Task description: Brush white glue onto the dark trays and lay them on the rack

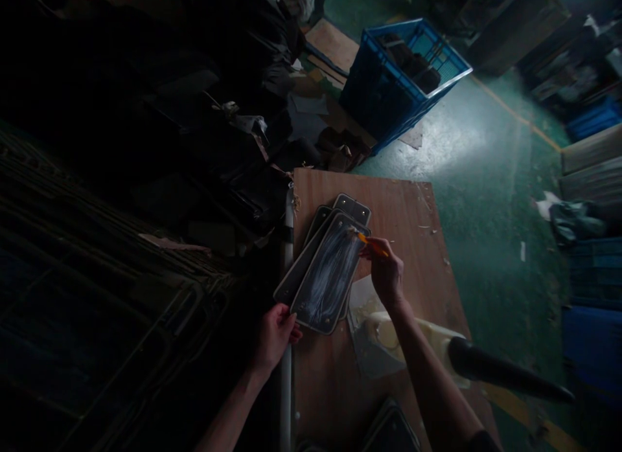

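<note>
My left hand [275,335] curls on the top panel [326,277], gripping its near corner at 7 o'clock. At 1, my right hand [387,275] pinches an orange brush [369,241], bristles on the panel's far end. Panel lies on a stack [352,208] on the wooden board [403,199]. Likely stiff, light, face wet and slick: hold the bare edges. White jug [389,332] at 5.

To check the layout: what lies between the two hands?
In the head view, the top dark panel lies between the left hand, at its near corner, and the right hand holding a brush.

left hand [275,335]: bare, forearm bare | right hand [386,274]: bare, dark sleeve [479,441] at upper arm
</note>
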A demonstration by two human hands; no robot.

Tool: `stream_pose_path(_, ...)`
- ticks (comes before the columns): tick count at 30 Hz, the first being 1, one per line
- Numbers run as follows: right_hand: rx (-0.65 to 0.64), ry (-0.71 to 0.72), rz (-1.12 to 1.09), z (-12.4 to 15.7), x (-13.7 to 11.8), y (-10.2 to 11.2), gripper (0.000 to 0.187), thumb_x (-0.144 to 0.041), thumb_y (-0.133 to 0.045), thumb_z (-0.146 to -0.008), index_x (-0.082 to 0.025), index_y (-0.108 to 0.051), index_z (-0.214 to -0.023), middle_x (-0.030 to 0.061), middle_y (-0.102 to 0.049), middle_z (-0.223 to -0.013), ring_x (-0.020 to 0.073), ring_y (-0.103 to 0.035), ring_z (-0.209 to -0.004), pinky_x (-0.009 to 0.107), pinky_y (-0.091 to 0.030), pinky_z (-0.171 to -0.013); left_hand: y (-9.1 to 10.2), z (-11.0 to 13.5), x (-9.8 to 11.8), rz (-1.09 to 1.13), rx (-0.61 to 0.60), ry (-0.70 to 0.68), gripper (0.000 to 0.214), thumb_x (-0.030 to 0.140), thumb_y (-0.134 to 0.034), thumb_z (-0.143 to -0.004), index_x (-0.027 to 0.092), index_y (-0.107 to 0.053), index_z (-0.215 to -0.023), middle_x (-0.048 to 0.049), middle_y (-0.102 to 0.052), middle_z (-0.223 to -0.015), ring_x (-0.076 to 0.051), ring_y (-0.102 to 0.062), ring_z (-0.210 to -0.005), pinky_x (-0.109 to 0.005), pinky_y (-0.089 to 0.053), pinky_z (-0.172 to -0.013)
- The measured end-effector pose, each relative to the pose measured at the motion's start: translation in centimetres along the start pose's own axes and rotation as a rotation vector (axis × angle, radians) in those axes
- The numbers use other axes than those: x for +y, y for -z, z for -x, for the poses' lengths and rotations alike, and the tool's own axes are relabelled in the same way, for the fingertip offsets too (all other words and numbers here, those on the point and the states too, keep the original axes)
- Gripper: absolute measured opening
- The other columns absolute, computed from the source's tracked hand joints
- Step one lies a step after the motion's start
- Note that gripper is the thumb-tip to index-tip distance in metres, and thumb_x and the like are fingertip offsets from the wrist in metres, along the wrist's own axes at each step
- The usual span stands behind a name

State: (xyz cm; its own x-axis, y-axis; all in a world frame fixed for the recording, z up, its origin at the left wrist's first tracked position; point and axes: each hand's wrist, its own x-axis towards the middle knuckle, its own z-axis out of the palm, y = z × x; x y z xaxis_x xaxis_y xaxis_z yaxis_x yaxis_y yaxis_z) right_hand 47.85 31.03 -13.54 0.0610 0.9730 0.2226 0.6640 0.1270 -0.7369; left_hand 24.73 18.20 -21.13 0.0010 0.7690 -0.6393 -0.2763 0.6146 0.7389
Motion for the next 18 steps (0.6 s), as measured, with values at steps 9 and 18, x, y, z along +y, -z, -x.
stream_pose_path(9, -0.205, 0.180, 0.289, 6.3, -1.8, -0.9, 0.020, -0.026, -0.044, -0.097, -0.020, -0.060, -0.108, 0.0054, -0.069, -0.088, 0.0161, -0.066, -0.075, 0.024, -0.047, -0.065, 0.0, 0.0, -0.4, 0.058, -0.004, 0.009, 0.041, 0.049, -0.072, -0.064, 0.015, -0.053, -0.078, 0.0000, -0.064, -0.056, -0.015, -0.064, -0.046, -0.021, -0.050, -0.042)
stream_pose_path(18, -0.299, -0.152, -0.098, 13.9, -4.8, 1.8, 0.020, -0.029, -0.043, -0.098, -0.023, -0.056, -0.112, 0.0005, -0.069, -0.082, 0.0124, -0.068, -0.070, 0.021, -0.054, -0.065, -0.3, 0.7, 0.4, 0.056, 0.020, 0.009, 0.039, 0.045, -0.072, -0.065, 0.016, -0.051, -0.080, 0.0002, -0.064, -0.056, -0.015, -0.064, -0.046, -0.022, -0.051, -0.042)
